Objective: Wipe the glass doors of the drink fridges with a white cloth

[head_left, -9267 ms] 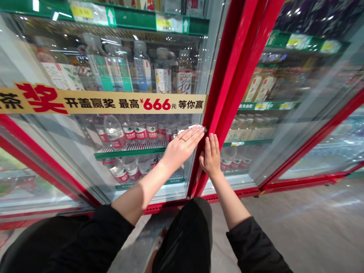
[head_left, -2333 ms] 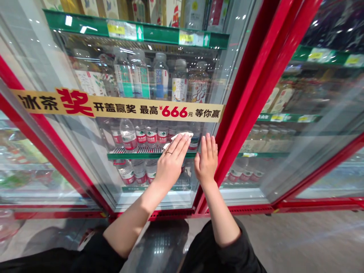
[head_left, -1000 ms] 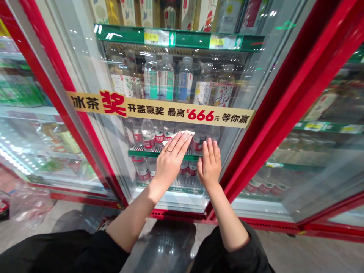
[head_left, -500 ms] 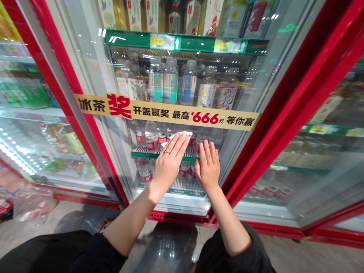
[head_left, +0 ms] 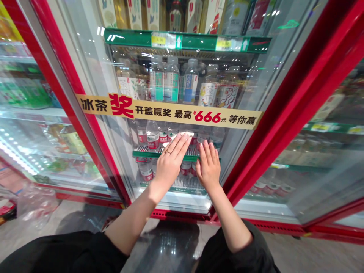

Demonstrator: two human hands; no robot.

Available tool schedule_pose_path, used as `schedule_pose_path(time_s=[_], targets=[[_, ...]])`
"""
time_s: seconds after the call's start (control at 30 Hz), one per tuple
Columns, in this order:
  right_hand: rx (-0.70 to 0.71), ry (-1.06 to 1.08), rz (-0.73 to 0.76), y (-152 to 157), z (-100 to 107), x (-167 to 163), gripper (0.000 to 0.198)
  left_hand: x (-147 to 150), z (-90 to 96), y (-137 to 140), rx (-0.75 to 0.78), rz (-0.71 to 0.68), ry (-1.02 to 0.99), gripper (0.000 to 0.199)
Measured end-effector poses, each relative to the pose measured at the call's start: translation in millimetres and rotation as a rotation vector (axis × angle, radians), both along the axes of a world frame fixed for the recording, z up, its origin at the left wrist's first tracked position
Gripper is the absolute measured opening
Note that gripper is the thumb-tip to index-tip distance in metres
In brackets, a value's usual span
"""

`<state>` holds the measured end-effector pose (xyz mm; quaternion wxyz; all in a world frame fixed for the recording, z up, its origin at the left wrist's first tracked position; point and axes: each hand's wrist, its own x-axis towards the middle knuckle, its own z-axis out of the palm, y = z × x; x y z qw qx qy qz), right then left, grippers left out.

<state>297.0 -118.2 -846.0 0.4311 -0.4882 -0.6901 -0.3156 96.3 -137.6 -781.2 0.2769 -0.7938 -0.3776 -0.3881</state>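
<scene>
My left hand (head_left: 170, 161), a ring on one finger, lies flat with fingers stretched out over a white tissue (head_left: 187, 134). It holds the tissue against the glass door (head_left: 96, 151) of a drinks fridge. Only the edges of the tissue show past the fingers. Just to the right, my right hand (head_left: 209, 163) rests with its fingers extended and nothing visible in it. It appears to touch the glass; the palm side is hidden. Above both hands a yellow sticker strip (head_left: 153, 111) with red and black lettering crosses the door.
Behind the glass, bottles (head_left: 190, 81) stand on shelves with green edges (head_left: 199, 40). Red door frames (head_left: 284, 113) run along both sides. Another fridge bay (head_left: 284, 163) is at the right. Clear plastic wrapping (head_left: 36, 204) lies on the floor at the left.
The view has shifted very slightly. Both hands keep almost the same place on the glass, and the tissue stays under my left fingers.
</scene>
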Motion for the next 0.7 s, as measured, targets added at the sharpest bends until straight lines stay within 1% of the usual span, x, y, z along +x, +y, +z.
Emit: schedule_pose_path(time_s=[0.07,0.1,0.17,0.23,0.3,0.37,0.43,0.5,0.57,0.63,0.7], targets=[[0.005,0.001,0.004,0,0,1,0.070,0,-15.8,-1,-0.014,-0.020,0.047,0.077],[0.003,0.003,0.008,0,0,1,0.071,1,-20.8,-1,-0.014,-0.026,0.072,0.074],[-0.001,0.005,0.018,0,0,3,0.073,4,-21.7,1,0.003,-0.029,0.106,0.067],[0.009,0.005,0.034,1,-1,3,0.074,9,-11.0,3,0.025,-0.039,0.127,0.062],[0.027,0.006,0.047,1,0,4,0.075,12,6.0,6,0.035,-0.051,0.131,0.061],[0.029,0.011,0.039,2,1,3,0.075,13,20.6,8,0.046,-0.046,0.100,0.064],[0.025,0.017,0.023,2,4,1,0.073,10,25.3,7,0.047,-0.023,0.042,0.070],[0.033,0.020,0.008,1,7,-2,0.070,6,17.6,5,0.024,0.001,-0.015,0.075],[0.039,0.020,-0.009,1,10,-7,0.067,2,2.5,1,-0.020,0.007,-0.035,0.078],[0.028,0.024,-0.022,2,13,-13,0.066,0,-11.1,-2,-0.042,0.000,-0.011,0.077],[0.011,0.034,-0.012,3,13,-20,0.066,-2,-15.0,-2,-0.047,-0.013,0.040,0.072]])
